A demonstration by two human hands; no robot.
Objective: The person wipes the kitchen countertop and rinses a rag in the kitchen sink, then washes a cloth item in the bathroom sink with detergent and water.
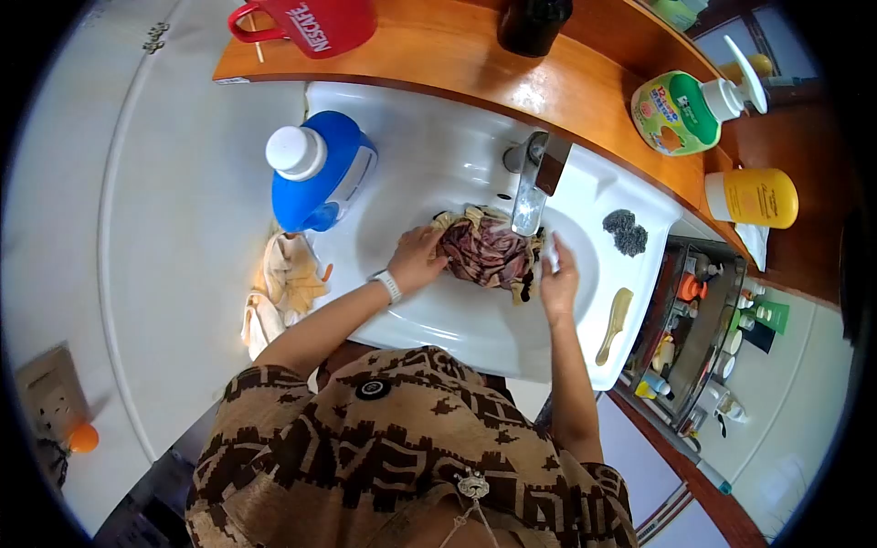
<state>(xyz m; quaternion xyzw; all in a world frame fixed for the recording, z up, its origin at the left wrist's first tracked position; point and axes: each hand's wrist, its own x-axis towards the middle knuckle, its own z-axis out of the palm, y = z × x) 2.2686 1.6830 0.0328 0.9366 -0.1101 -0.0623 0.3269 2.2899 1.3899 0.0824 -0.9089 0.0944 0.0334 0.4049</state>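
A crumpled maroon and cream cloth (484,248) lies bunched in the white sink (393,196), just below the metal faucet (530,196). My left hand (418,258) rests against the cloth's left side, its fingers bent at the edge and partly hidden, with a pale watch on the wrist. On the other side, my right hand (558,279) is beside the cloth's right edge, fingers loosely bent; a small pale patch shows by the fingers, too small to name. Whether the right fingers touch the cloth is hard to tell.
A blue bottle (338,173) stands on the sink's left. At right are a dark scrubber (625,232) and a comb (615,326). The wooden shelf (438,55) above holds a red mug (324,26), a pump bottle (678,112) and a yellow bottle (766,197). Cloths (288,274) hang left.
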